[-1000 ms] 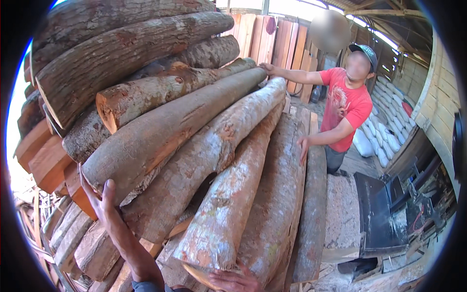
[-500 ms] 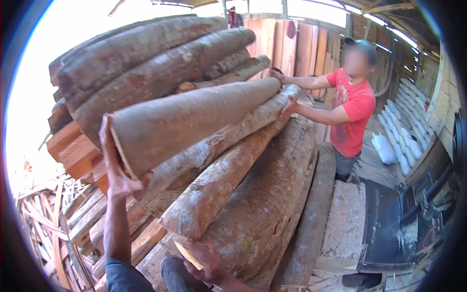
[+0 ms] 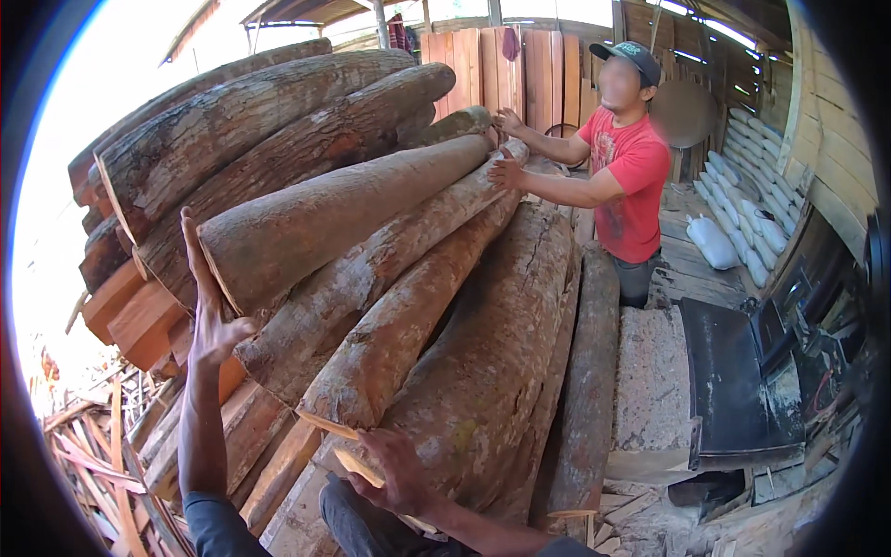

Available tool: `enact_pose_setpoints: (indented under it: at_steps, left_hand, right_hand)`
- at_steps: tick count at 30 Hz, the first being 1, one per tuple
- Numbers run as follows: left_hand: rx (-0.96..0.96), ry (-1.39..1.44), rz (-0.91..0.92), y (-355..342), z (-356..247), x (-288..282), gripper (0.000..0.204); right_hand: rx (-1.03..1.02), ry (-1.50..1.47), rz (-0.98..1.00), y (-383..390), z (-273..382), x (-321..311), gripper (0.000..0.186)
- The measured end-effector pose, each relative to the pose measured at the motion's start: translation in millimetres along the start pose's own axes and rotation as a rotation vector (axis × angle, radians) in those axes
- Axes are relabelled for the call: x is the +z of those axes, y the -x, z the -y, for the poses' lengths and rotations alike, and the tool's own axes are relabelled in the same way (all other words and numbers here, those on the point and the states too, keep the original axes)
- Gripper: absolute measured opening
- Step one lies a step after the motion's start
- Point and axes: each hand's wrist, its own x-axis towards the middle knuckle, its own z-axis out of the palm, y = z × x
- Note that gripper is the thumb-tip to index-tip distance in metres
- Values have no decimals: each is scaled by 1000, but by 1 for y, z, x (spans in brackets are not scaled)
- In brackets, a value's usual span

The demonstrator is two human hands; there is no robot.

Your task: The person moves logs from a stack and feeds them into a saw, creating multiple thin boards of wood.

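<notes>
A bark-covered wood slab (image 3: 343,209) lies slanting across the pile, its near cut edge toward me. Beside that edge my left hand (image 3: 213,311) is raised and open, fingers pointing up and thumb spread. Lower down, my right hand (image 3: 399,472) rests at the near end of a broad bark slab (image 3: 492,371), thumb and fingers apart about its pale cut edge. Just above it ends a narrower bark slab (image 3: 408,330). Across the pile, a co-worker in a red shirt (image 3: 631,176) has both hands spread at the slabs' far ends.
More bark slabs (image 3: 251,111) are stacked at the left over squared reddish timber (image 3: 144,316). Wood offcuts (image 3: 93,455) litter the ground at lower left. Black machinery (image 3: 742,381) stands at right, with filled white sacks (image 3: 742,204) behind it. Upright planks (image 3: 483,70) line the back.
The slab has come down onto the pile, and my left hand has let go of its near end. My right hand has shifted slightly up. The co-worker's hands have loosened from the slabs.
</notes>
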Motion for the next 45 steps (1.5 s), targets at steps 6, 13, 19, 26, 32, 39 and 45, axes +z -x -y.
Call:
enact_pose_setpoints:
  at_steps: [6, 13, 19, 26, 32, 39, 45]
  left_hand:
    - [-396, 30, -294, -10, -33, 26, 90]
    - [-367, 44, -304, -1, -19, 23, 80]
    - [-337, 39, -334, 3, -13, 23, 80]
    - [-405, 64, -399, 77, 44, 4, 80]
    - [-339, 76, -371, 96, 73, -1, 69]
    - [119, -193, -244, 84, 68, -2, 57]
    - [-168, 142, -606, 92, 90, -12, 34]
  right_hand:
    - [8, 13, 28, -1, 1, 0, 51]
    - [21, 11, 61, -5, 1, -1, 44]
    - [23, 40, 77, -5, 0, -1, 43]
    - [51, -1, 70, -7, 0, 2, 44]
    - [50, 2, 46, -7, -4, 5, 42]
    - [107, 20, 54, -6, 0, 4, 40]
    - [20, 57, 72, -14, 4, 9, 38]
